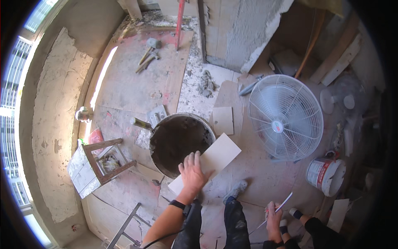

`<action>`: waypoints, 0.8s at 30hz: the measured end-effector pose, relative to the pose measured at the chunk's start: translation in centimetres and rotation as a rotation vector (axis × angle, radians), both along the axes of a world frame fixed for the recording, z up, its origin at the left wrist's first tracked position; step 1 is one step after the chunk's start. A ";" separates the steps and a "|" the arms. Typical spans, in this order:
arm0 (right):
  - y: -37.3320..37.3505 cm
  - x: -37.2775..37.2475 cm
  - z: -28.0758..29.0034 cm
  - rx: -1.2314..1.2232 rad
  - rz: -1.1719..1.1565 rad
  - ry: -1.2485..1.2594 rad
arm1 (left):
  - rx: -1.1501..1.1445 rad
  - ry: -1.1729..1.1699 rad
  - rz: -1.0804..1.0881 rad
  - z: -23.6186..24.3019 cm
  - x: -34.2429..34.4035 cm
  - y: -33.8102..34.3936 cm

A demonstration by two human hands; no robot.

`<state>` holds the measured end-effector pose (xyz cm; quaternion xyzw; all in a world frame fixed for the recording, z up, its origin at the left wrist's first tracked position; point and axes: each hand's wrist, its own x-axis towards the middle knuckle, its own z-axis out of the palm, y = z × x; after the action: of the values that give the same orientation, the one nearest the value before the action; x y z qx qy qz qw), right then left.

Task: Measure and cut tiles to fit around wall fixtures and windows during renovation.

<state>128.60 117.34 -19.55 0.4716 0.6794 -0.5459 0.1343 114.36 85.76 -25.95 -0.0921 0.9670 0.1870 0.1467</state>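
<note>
My left hand (192,172) lies across a long pale beige tile (224,151). Its fingers reach over one long edge and the thumb is at the other. The tile slants over the near right rim of a round bucket (154,147) holding dark grey wet mortar (179,139). To the right, a hand that appears to be my right hand (273,218) is closed around a thin white strip (284,201), seen nearly edge-on. A smaller square beige tile (223,120) lies on the floor beyond the bucket. Close to the bucket's far left side rests a flat trowel (157,115).
A large round fan (286,118) stands at right, with a white and red bucket (325,176) nearby. At left is an overturned wooden stool (99,164). Mallet and hammers (149,54) lie farther off. Another person's legs (313,226) show at lower right. A metal frame (124,226) stands lower left.
</note>
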 end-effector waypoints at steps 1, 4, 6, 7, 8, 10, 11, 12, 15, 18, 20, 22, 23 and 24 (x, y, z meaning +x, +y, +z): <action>-0.5 0.8 0.6 -0.022 0.058 0.037 | -0.001 -0.055 -0.027 1.1 0.4 0.6; -3.7 0.4 4.8 -0.022 0.068 0.075 | -0.005 -0.063 -0.062 2.1 1.9 0.7; -4.1 0.9 6.4 -0.022 0.206 0.075 | 0.000 -0.066 -0.029 3.1 2.8 0.0; -4.5 0.4 7.3 -0.024 0.211 0.101 | -0.004 -0.076 -0.028 3.5 3.5 -0.2; -4.9 0.1 8.1 -0.031 0.223 0.110 | -0.001 -0.103 -0.049 3.5 4.0 0.0; -6.2 -1.1 9.2 -0.040 0.241 0.134 | -0.021 -0.165 -0.091 2.6 4.6 0.6; -6.6 -2.0 9.5 -0.041 0.251 0.147 | -0.042 -0.203 -0.107 1.8 4.4 0.9; -6.9 -2.2 10.2 -0.044 0.264 0.147 | -0.067 -0.215 -0.102 1.5 4.1 1.0; -6.6 -2.5 11.9 -0.036 0.304 0.167 | -0.168 -0.162 -0.025 1.2 3.4 1.6; -5.4 -1.8 13.3 -0.011 0.294 0.179 | -0.061 -0.101 0.005 3.2 3.8 1.8; -6.1 -3.0 15.7 0.049 0.227 0.178 | -0.012 -0.088 0.020 4.1 5.5 0.8; -6.8 -4.1 18.4 0.041 0.285 0.266 | -0.013 -0.059 0.031 6.2 7.9 -0.3; -7.3 -4.9 19.6 0.029 0.369 0.336 | 0.023 -0.023 0.074 6.5 10.1 -1.6; -7.8 -5.6 20.8 0.022 0.369 0.368 | 0.023 -0.066 0.116 7.2 11.5 -2.4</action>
<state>122.98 109.54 1.23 0.2337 0.7728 -0.5814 0.1005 125.85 83.38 -18.71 -0.1524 0.9524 0.2033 0.1685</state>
